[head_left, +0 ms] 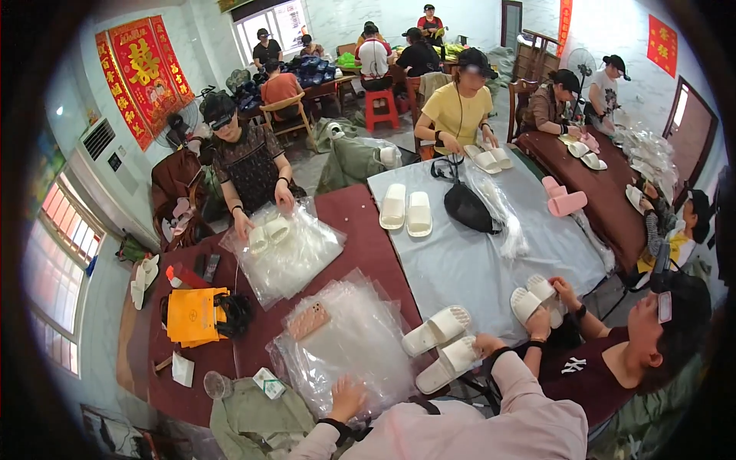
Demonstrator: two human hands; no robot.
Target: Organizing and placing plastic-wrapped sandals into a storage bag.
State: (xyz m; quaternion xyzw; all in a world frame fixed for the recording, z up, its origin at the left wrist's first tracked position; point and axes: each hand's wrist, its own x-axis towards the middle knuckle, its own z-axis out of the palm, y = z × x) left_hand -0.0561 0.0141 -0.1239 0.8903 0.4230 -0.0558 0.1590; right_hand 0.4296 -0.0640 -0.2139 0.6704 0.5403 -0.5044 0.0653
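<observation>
My left hand (349, 399) lies with its fingers spread on a pile of clear plastic bags (360, 330) at the near edge of the dark red table. On that pile, farther out, rests a phone in a pink case (309, 320). My right hand (487, 346) is closed on the end of a white slipper (448, 363) at the corner of the pale blue table. Beside it, a little farther off, lies a matching white slipper (437, 330).
Opposite, a person handles white slippers (268, 232) on plastic bags. To my right, another person holds a white pair (533, 299). A yellow bag (198, 316), a plastic cup (218, 385) and a green cloth (261, 418) are at left. A black pouch (469, 208) lies ahead.
</observation>
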